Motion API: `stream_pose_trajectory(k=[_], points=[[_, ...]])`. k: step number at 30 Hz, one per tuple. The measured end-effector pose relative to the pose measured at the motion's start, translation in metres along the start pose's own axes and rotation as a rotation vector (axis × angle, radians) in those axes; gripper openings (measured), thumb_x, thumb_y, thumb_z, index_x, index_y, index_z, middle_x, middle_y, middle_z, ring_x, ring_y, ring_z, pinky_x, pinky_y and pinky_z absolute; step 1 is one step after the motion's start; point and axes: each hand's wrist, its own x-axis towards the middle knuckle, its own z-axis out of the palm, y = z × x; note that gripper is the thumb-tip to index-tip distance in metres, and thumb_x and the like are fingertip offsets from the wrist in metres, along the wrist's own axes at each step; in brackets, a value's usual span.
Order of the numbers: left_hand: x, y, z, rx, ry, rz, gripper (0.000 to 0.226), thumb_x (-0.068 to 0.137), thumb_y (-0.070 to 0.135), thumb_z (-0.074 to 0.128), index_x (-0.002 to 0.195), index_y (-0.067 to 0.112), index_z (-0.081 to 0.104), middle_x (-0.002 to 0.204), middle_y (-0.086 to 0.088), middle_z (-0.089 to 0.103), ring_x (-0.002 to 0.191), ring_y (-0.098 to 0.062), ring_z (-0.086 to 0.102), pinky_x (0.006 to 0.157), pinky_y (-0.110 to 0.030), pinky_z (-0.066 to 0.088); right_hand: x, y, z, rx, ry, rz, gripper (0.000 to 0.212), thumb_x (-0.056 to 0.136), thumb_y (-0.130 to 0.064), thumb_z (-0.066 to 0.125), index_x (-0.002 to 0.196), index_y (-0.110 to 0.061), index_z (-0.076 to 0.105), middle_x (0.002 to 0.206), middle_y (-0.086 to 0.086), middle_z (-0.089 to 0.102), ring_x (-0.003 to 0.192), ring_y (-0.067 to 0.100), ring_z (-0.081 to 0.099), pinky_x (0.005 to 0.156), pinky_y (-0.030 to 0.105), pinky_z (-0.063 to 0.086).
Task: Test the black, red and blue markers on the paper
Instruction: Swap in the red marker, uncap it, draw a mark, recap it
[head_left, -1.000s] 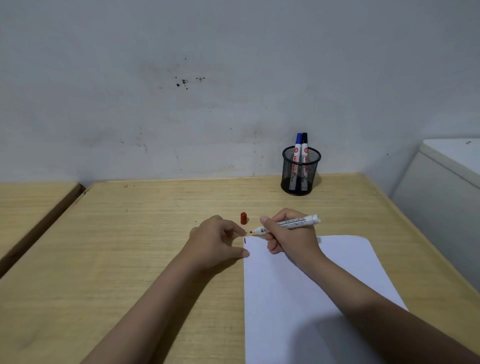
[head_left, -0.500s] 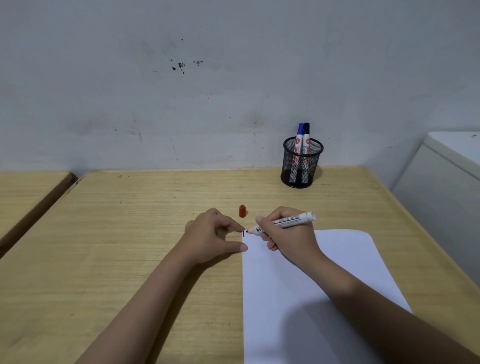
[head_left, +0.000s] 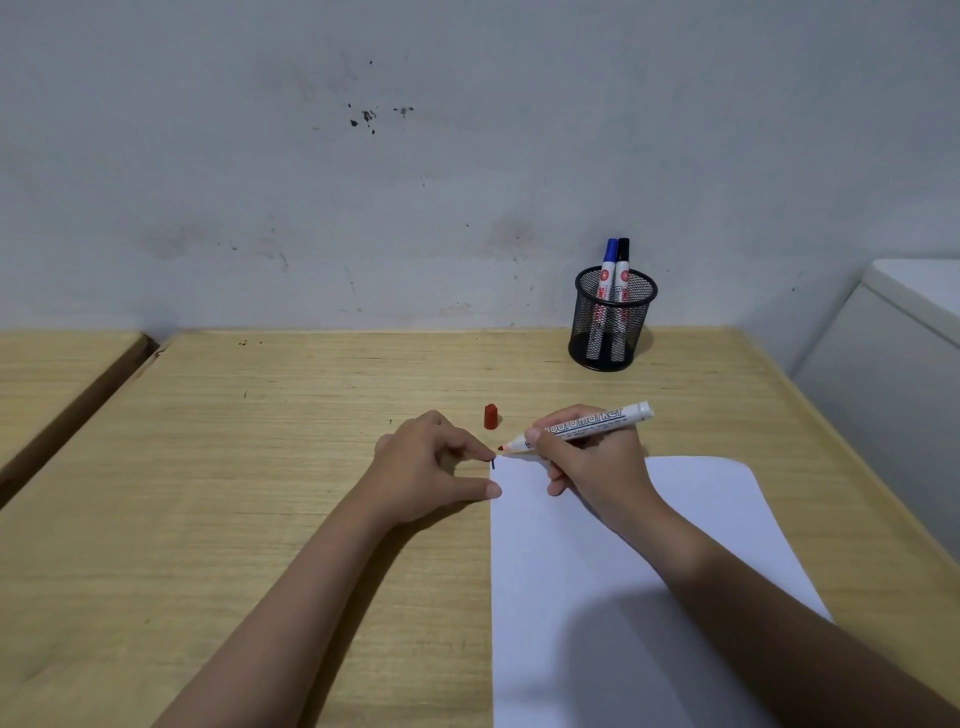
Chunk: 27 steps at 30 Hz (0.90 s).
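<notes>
My right hand (head_left: 597, 467) grips the uncapped red marker (head_left: 582, 428), its red tip at the top left corner of the white paper (head_left: 587, 561). A short dark stroke (head_left: 493, 462) sits at that corner. My left hand (head_left: 431, 467) rests on the table beside the paper, thumb and forefinger touching its left edge. The red cap (head_left: 490, 416) stands on the table just beyond my hands. The blue marker (head_left: 608, 265) and black marker (head_left: 622, 265) stand capped in the black mesh cup (head_left: 613, 322).
The wooden table (head_left: 234, 467) meets a grey wall at the back. A second table (head_left: 52, 374) lies to the left across a narrow gap. A white cabinet (head_left: 893, 374) stands at the right.
The red marker's tip has moved left and down to the paper's top left corner. The view has shifted slightly; my left hand stays on the paper's edge.
</notes>
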Motion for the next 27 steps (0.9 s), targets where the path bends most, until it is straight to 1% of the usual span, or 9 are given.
stream_pose_trajectory(k=[4,6,8,12,14,19,22,27], points=[[0.0000,-0.0002,0.0002,-0.009,-0.002,-0.004,0.032,0.053,0.051,0.082,0.082,0.048,0.068,0.081,0.015,0.050,0.084,-0.006,0.056,0.095,-0.047,0.042,0.0007,0.0023,-0.0014,0.007,-0.029,-0.012,0.007,0.074,-0.007,0.076,0.073,-0.012,0.071,0.058,0.003,0.062,0.049,0.018,0.053,0.051,0.036,0.051],[-0.0002,0.0002,-0.0001,-0.013,-0.002,-0.004,0.032,0.053,0.051,0.082,0.081,0.049,0.068,0.081,0.015,0.050,0.087,-0.007,0.057,0.095,-0.047,0.042,0.0013,0.0028,-0.0018,-0.004,-0.033,-0.007,0.008,0.075,-0.009,0.075,0.071,-0.015,0.072,0.058,0.002,0.062,0.049,0.018,0.053,0.053,0.037,0.051],[-0.0003,0.0007,-0.0004,-0.006,-0.006,-0.003,0.031,0.054,0.050,0.082,0.082,0.049,0.068,0.082,0.015,0.050,0.089,-0.008,0.057,0.095,-0.047,0.042,0.0017,0.0031,-0.0015,-0.028,-0.029,-0.007,0.007,0.076,-0.011,0.073,0.070,-0.014,0.071,0.055,0.001,0.062,0.047,0.020,0.053,0.053,0.038,0.050],[-0.0002,0.0005,-0.0004,-0.011,-0.004,-0.003,0.032,0.054,0.050,0.082,0.083,0.047,0.068,0.082,0.014,0.051,0.084,-0.005,0.056,0.095,-0.046,0.042,-0.0011,0.0011,0.0017,-0.085,-0.028,-0.013,0.012,0.078,-0.015,0.073,0.073,-0.006,0.067,0.051,0.000,0.061,0.044,0.019,0.054,0.045,0.030,0.048],[-0.0003,0.0006,-0.0003,-0.020,-0.003,-0.006,0.032,0.054,0.049,0.083,0.082,0.047,0.068,0.082,0.013,0.051,0.081,-0.004,0.055,0.095,-0.045,0.042,-0.0029,0.0002,0.0029,-0.091,-0.043,-0.014,0.014,0.079,-0.016,0.072,0.076,-0.004,0.067,0.053,0.002,0.063,0.046,0.019,0.056,0.045,0.030,0.047],[-0.0005,0.0006,-0.0007,-0.030,-0.008,-0.014,0.032,0.053,0.048,0.083,0.082,0.045,0.068,0.082,0.013,0.050,0.078,-0.004,0.054,0.094,-0.045,0.043,-0.0052,-0.0007,0.0040,-0.118,-0.052,-0.018,0.013,0.079,-0.018,0.072,0.078,-0.006,0.068,0.056,0.000,0.065,0.049,0.018,0.058,0.045,0.028,0.047],[0.0003,0.0003,-0.0006,-0.038,-0.014,-0.018,0.033,0.053,0.048,0.083,0.083,0.044,0.069,0.084,0.013,0.051,0.071,-0.001,0.052,0.094,-0.044,0.044,-0.0058,-0.0014,0.0044,-0.126,-0.054,-0.015,0.011,0.079,-0.018,0.072,0.079,-0.007,0.069,0.057,0.000,0.067,0.050,0.018,0.059,0.044,0.028,0.048],[0.0012,-0.0006,-0.0002,-0.044,-0.027,-0.013,0.033,0.054,0.047,0.083,0.083,0.044,0.069,0.083,0.012,0.053,0.070,0.003,0.050,0.093,-0.045,0.044,-0.0058,-0.0009,0.0045,-0.129,-0.056,-0.005,0.011,0.078,-0.018,0.073,0.079,-0.007,0.069,0.063,0.008,0.067,0.051,0.018,0.060,0.045,0.028,0.047]])
